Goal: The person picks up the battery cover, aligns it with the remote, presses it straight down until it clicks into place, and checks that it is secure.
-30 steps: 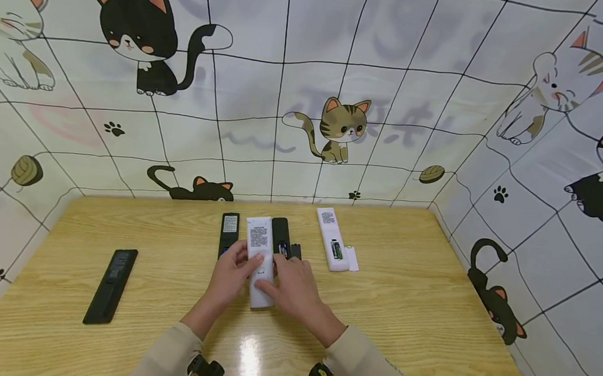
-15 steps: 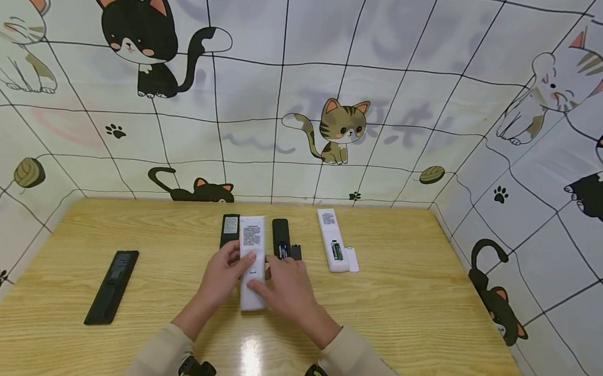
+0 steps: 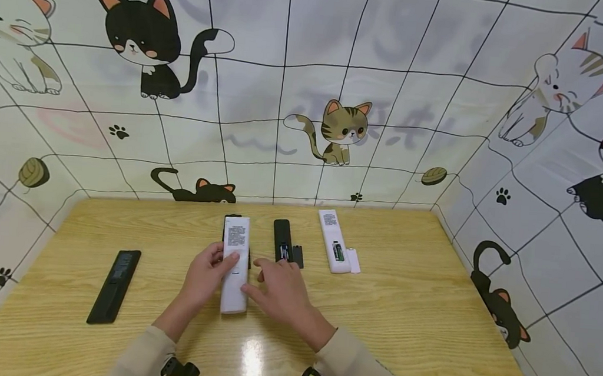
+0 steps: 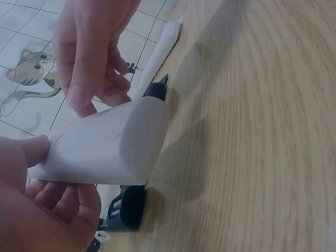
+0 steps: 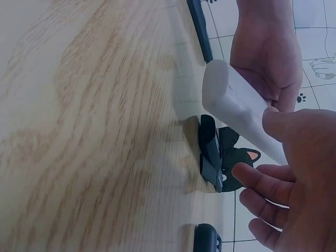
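Observation:
My left hand (image 3: pixel 203 276) grips a white remote control (image 3: pixel 233 295) by its left side, the thumb lying on its back. That back faces up and carries a printed label; the battery cover appears to be on. In the left wrist view, the remote's rounded end (image 4: pixel 144 139) is held above the table. My right hand (image 3: pixel 286 293) is at the remote's right side. Its thumb (image 5: pixel 275 123) touches or nearly touches the edge, while the other fingers (image 5: pixel 262 184) are loosely bent and apart from it, holding nothing.
Behind the held remote lies a mostly hidden black remote (image 3: pixel 232 215). Right of it are a black remote (image 3: pixel 281 233) with batteries exposed, its cover (image 3: pixel 298 257), a white remote (image 3: pixel 332 234) with its compartment uncovered, and its cover (image 3: pixel 353 261). Another black remote (image 3: pixel 114 288) lies left.
The left hand has carried the white remote leftward, now in front of the black remote behind it. The right hand followed less far, and its fingers have come away from the remote's side.

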`<state>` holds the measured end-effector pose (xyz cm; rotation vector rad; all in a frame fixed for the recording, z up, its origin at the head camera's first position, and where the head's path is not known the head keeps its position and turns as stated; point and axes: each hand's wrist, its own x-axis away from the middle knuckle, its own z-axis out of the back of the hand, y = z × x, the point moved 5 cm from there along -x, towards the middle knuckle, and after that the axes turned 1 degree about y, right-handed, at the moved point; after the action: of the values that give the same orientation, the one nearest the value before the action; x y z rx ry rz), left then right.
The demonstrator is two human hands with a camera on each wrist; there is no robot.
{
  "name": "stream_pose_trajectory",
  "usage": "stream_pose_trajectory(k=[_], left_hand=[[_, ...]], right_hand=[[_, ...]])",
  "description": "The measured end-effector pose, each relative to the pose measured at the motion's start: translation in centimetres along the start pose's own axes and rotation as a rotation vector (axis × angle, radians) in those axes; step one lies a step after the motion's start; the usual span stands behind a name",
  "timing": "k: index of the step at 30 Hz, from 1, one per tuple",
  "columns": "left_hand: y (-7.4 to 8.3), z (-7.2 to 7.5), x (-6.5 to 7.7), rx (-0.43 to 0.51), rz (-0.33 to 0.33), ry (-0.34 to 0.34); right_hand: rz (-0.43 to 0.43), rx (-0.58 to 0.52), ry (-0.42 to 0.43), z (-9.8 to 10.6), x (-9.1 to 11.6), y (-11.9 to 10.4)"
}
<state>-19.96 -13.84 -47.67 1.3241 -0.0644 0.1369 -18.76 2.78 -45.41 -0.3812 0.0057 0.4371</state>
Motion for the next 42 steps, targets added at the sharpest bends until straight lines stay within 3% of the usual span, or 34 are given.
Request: stream_pose_trajectory(k=[10, 18, 25, 34, 42], left_hand=[[-0.3, 3.0, 0.3, -0.109, 0.072, 0.031], [-1.8, 6.3, 0.5, -0.261, 0.179, 0.032], [-2.6, 9.0, 0.5, -0.379, 0.2, 0.027], [-3.5, 11.0, 0.2, -0.463, 0.223, 0.029], [-4.0, 12.3, -0.2, -0.469, 0.249, -0.007]], right_hand=[[0.037, 0.03, 0.016, 0.1, 0.4, 0.1], [0.028, 0.022, 0.014, 0.2, 0.7, 0.5], [0.015, 0.023, 0.009, 0.3, 0.9, 1.2], [0.0, 0.02, 0.006, 0.3, 1.2, 1.9], [0.004, 0.023, 0.02, 0.4, 1.3, 2.1]])
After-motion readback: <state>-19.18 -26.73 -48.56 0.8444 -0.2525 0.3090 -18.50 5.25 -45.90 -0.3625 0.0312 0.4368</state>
